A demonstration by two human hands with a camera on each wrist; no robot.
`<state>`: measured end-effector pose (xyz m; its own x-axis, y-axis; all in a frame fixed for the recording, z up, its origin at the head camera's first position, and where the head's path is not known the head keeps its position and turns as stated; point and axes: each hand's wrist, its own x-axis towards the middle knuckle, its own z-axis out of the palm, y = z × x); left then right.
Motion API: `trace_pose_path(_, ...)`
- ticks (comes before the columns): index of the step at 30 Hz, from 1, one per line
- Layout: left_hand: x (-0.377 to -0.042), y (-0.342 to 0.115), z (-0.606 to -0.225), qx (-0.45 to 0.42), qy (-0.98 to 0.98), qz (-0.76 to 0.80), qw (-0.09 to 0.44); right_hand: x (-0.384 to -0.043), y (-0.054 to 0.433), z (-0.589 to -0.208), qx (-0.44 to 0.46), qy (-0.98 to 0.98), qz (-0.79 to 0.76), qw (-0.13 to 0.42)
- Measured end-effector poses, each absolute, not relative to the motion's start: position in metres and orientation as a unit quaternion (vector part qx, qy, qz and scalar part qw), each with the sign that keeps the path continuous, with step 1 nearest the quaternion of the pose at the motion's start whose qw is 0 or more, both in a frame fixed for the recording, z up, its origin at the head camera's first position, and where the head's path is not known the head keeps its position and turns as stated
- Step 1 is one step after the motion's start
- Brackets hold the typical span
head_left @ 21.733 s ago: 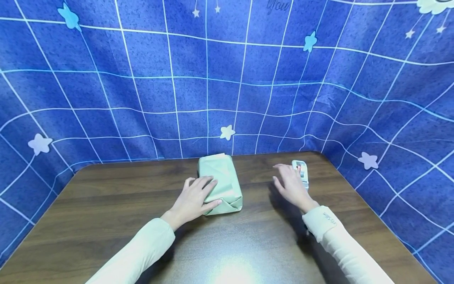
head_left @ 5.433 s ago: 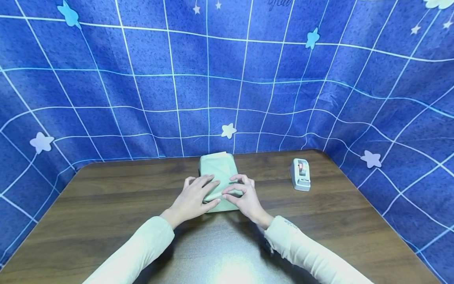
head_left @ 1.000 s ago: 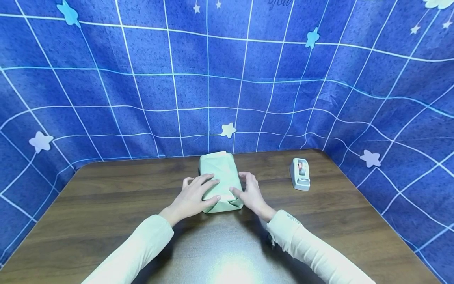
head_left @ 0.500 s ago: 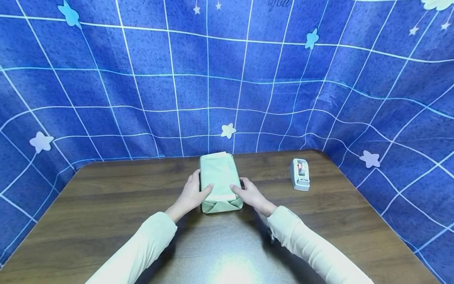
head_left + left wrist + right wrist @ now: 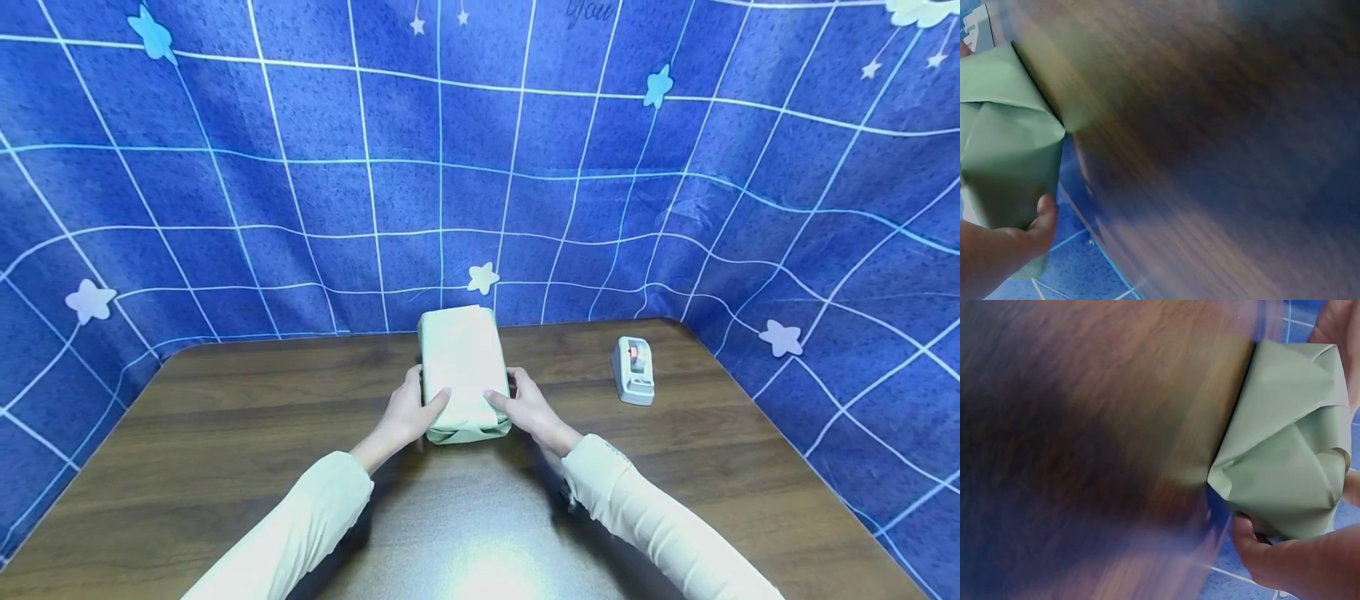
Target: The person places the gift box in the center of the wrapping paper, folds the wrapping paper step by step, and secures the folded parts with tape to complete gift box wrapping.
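Observation:
A package wrapped in pale green paper is at the middle of the far part of the table. My left hand grips its left side, thumb on top. On the opposite side my right hand holds it in the same way, thumb on top. The other fingers are mostly hidden behind the package's sides. Both wrist views show a folded end of the green wrapping, with creased triangular flaps. To the right of the right hand, apart from it, stands a white tape dispenser with a roll in it.
The brown wood-grain table stretches out on both sides and toward me. Behind its far edge and along the right side hangs a blue curtain with white grid lines and stars.
Earlier my right hand was by the tape dispenser, then at the package's near end. My left hand has slid from the top to the left side. The package has since shifted slightly up in view.

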<state>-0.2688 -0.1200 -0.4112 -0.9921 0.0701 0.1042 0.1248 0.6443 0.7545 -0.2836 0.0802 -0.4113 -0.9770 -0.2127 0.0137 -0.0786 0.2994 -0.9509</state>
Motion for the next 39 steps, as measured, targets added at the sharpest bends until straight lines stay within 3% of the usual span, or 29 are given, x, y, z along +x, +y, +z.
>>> trace_pose_path(7,-0.266,-0.122,-0.409,-0.07,-0.882,-0.461,0.075,-0.283,0.078,-0.412,-0.127,0.788,-0.602,0.004)
trace_pose_path(14,-0.259,-0.122,-0.407,-0.089,-0.866,-0.476,0.124,-0.259,0.08,-0.389,-0.193,0.774,-0.601,-0.05)
trace_pose_path(21,-0.25,-0.123,-0.408,-0.104,-0.878,-0.446,0.138,-0.254,0.087,-0.389,-0.21,0.787,-0.579,-0.033)
trace_pose_path(28,-0.247,-0.128,-0.409,-0.14,-0.864,-0.463,0.138,-0.268,0.095,-0.413,-0.202,0.824,-0.529,-0.023)
trace_pose_path(39,-0.243,-0.129,-0.41,-0.156,-0.886,-0.416,0.132,-0.269,0.105,-0.42,-0.265,0.821,-0.505,-0.03)
